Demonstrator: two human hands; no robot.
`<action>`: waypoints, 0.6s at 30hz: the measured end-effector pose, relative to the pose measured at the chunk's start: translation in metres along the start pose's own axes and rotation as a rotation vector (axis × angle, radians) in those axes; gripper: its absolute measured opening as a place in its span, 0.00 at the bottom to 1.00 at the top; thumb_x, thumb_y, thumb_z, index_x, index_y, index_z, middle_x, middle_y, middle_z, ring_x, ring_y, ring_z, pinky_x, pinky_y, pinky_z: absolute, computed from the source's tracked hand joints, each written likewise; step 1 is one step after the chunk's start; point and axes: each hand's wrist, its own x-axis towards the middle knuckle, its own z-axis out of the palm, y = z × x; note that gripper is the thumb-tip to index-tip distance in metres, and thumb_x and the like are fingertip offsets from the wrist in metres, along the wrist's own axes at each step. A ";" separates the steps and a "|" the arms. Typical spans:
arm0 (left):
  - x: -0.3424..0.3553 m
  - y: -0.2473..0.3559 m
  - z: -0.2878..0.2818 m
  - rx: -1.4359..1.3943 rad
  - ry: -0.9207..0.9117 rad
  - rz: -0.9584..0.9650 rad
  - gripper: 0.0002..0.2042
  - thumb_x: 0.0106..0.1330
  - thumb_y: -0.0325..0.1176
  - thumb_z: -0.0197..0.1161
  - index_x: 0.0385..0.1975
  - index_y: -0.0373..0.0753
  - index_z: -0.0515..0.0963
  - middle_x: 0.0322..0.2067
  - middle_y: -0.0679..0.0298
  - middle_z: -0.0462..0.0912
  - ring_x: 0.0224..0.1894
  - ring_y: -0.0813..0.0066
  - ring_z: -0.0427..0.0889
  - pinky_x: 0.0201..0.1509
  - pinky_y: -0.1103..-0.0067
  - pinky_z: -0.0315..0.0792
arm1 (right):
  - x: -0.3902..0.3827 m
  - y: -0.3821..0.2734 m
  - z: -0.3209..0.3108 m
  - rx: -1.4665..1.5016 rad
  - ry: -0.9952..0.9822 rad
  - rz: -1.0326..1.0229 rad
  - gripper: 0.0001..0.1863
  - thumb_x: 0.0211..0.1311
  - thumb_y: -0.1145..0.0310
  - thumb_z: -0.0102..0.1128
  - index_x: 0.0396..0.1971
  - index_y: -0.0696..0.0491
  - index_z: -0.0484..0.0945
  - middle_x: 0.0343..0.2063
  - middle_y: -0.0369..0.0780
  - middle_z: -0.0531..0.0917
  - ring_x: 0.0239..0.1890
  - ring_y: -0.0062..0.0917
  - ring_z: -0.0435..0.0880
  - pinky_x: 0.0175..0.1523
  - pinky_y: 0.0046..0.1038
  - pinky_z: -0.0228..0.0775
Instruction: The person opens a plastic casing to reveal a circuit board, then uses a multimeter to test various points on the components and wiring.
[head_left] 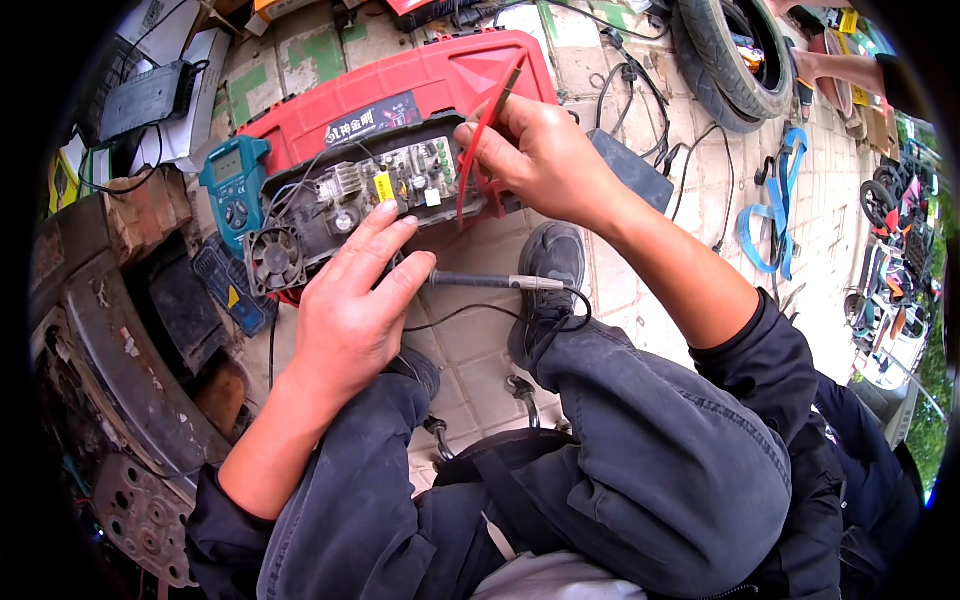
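Paving [622, 292] surrounded the red case [400, 78]; by it, the circuit board [410, 175] sat in black casing [318, 232]. My right hand [555, 155] pinched a slim red tool [468, 170], perhaps tweezers; a slip could have scraped the board. My left hand [350, 310], loosely spread, hid the casing's near edge.

A floor [630, 290] of pale tiles spread below the left hand [345, 300] and the right hand [555, 160]. Ahead of both, a red case [300, 125] apparently rested on it, its base hidden. Right of the right hand lay a dark box [635, 172], then a blue strap [746, 240], with tyres [722, 70] stacked farther ahead.
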 end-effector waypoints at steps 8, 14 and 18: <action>-0.001 -0.003 0.005 0.041 0.047 0.022 0.13 0.50 0.20 0.63 0.37 0.39 0.81 0.45 0.55 0.81 0.55 0.54 0.79 0.54 0.67 0.78 | 0.011 -0.021 -0.013 -0.097 -0.137 0.007 0.17 0.67 0.59 0.58 0.35 0.61 0.79 0.19 0.34 0.78 0.24 0.16 0.74 0.30 0.26 0.68; -0.002 -0.005 0.010 0.051 0.074 0.042 0.13 0.50 0.20 0.63 0.37 0.38 0.81 0.45 0.55 0.81 0.54 0.54 0.80 0.54 0.67 0.77 | 0.020 0.004 -0.007 0.005 -0.158 -0.112 0.16 0.67 0.61 0.58 0.40 0.61 0.80 0.24 0.38 0.81 0.28 0.17 0.75 0.34 0.25 0.68; -0.004 -0.006 0.013 0.057 0.085 0.036 0.14 0.49 0.20 0.63 0.38 0.39 0.81 0.45 0.56 0.81 0.54 0.55 0.79 0.55 0.68 0.77 | 0.021 -0.005 -0.009 -0.076 -0.180 -0.079 0.15 0.63 0.62 0.61 0.37 0.61 0.81 0.24 0.44 0.83 0.26 0.28 0.80 0.34 0.31 0.71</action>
